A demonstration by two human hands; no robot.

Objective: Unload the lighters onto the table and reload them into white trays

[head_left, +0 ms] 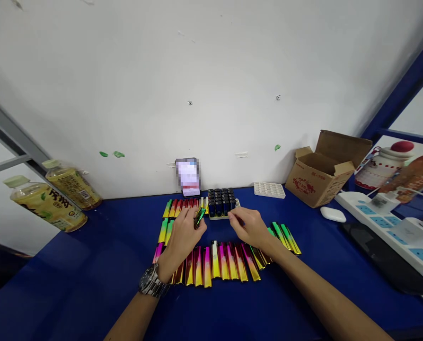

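Observation:
Between the thumb and fingers of my left hand (185,232) is a shiny green lighter (199,217), tilted, with a dark end. My right hand (247,226) has its fingers drawn together at the front right corner of a white tray (219,218). Its fingertips are close against the dark blue lighters (218,204) standing upright in that tray; what they pinch, if anything, is hidden. Shiny pink, red and gold lighters (224,260) lie in a row nearer me. Green and gold ones (163,231) lie to the left, partly behind my left hand, and more (290,238) lie beyond my right forearm.
A phone (189,177) leans on the wall behind a row of red and gold lighters (183,204). Another white tray (269,190) lies right of it, beside an open cardboard box (312,182). Drink bottles (48,206) stand left; a power strip (385,227) lies right.

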